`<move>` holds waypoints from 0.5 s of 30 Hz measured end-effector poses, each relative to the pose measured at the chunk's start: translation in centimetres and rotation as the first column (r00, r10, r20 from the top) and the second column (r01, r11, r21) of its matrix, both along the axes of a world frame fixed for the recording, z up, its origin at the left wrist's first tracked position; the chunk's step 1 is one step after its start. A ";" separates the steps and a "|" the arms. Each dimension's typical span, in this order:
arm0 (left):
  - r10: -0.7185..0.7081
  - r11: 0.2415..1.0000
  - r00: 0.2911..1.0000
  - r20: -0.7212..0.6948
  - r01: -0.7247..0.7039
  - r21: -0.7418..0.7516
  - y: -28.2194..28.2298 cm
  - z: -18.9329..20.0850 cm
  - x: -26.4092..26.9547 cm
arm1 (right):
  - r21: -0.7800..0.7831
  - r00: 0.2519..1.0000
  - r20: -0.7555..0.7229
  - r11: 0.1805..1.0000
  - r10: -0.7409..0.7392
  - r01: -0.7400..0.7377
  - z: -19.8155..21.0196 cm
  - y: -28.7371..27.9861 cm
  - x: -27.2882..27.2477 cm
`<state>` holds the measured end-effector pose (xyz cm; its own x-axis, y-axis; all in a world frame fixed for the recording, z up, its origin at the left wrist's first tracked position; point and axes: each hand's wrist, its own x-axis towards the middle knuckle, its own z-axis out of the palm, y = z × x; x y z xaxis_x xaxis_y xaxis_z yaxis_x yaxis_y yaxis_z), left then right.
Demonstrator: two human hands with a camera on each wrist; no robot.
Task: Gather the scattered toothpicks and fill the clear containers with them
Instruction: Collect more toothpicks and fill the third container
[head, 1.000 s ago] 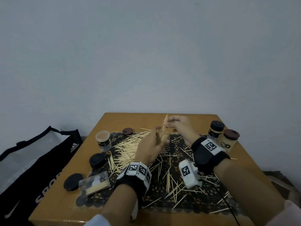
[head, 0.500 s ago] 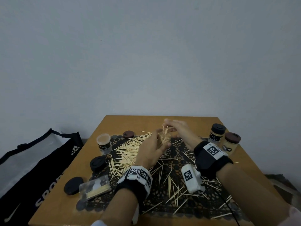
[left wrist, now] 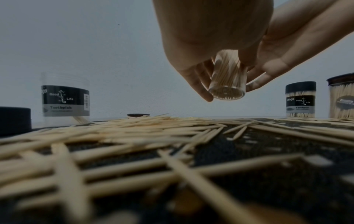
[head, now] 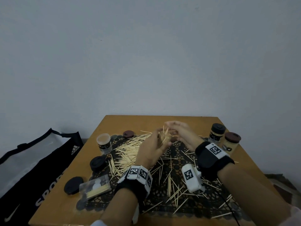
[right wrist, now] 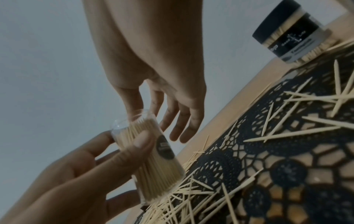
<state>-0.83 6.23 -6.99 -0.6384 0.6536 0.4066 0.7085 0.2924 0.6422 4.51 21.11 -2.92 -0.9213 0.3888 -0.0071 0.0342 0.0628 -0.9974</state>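
Observation:
My left hand point(head: 156, 144) grips a small clear container point(head: 165, 138) packed with toothpicks and holds it tilted just above the black lace mat point(head: 187, 201). In the left wrist view its round base point(left wrist: 227, 92) faces the camera. My right hand point(head: 176, 131) is over the container's mouth, fingers loosely straight, fingertips point(right wrist: 134, 110) at the rim point(right wrist: 130, 119). A few toothpicks stick up out of the mouth. Loose toothpicks point(head: 128, 149) lie in a heap on the mat's left and are scattered over its middle and right.
An open, nearly empty labelled container point(head: 104, 143) stands at the left. Two filled, lidded jars point(head: 217, 132) point(head: 232, 141) stand at the back right. Loose lids point(head: 128, 134) point(head: 97, 163) point(head: 73, 185) and a clear box point(head: 95, 187) lie left. A black bag point(head: 32, 160) sits beside the table.
My right hand came down from holding a pinch of toothpicks above the container to its mouth and let them go. The left hand kept its grip on the container.

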 end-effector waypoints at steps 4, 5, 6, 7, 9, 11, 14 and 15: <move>-0.007 1.000 1.000 -0.009 0.006 -0.017 0.0 -0.1 -0.1 | 0.009 0.996 0.062 0.998 0.066 -0.066 0.1 -0.1 -0.1; -0.010 1.000 1.000 -0.012 0.010 -0.016 0.0 -0.1 -0.1 | -0.007 0.998 0.043 0.999 0.046 -0.045 0.2 -0.2 -0.2; -0.014 1.000 1.000 -0.015 0.014 -0.010 0.0 -0.1 -0.2 | -0.023 1.000 0.021 1.000 0.020 -0.020 0.3 -0.2 -0.3; -0.017 1.000 1.000 -0.015 0.016 -0.009 0.0 -0.2 -0.2 | -0.036 1.000 0.006 0.999 -0.001 0.002 0.3 -0.2 -0.4; -0.019 1.000 1.000 -0.021 0.019 -0.016 0.0 -0.3 -0.3 | -0.031 1.000 0.015 0.999 -0.011 0.011 0.3 -0.3 -0.5; -0.008 1.000 0.999 -0.035 0.007 -0.031 0.0 -0.2 -0.2 | -0.015 0.998 0.052 1.000 0.020 -0.019 0.2 -0.4 -0.5; 0.046 0.998 0.998 -0.046 -0.049 -0.049 0.0 -0.1 -0.1 | -0.001 0.994 0.089 0.998 0.069 -0.069 0.0 -0.3 -0.4; 0.058 0.996 0.997 -0.051 -0.061 -0.058 0.0 -0.1 -0.1 | 0.004 0.992 0.097 0.997 0.079 -0.079 0.0 -0.2 -0.4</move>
